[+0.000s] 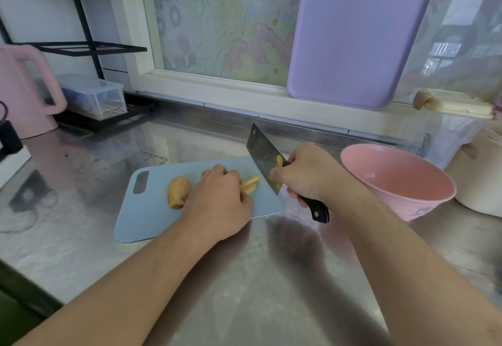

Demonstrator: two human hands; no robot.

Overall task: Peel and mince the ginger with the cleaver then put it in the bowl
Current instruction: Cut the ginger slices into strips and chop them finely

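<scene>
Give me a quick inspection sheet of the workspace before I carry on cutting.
Surface: shiny metal counter, blue cutting board lying flat on it.
Job's things: sliced ginger and an unpeeled ginger piece on the board; pink bowl right of the board, looks empty.
Clutter: clear box, pink jug, white pot.
Hands: left hand holds the slices down; right hand grips the cleaver, blade raised beside the slices.
Cables: dark cord by the jug.
Surroundings: window behind, purple board leaning on it, black rack.

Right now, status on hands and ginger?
Right hand grips cleaver. Left hand pins ginger slices on board. Bowl empty.
</scene>
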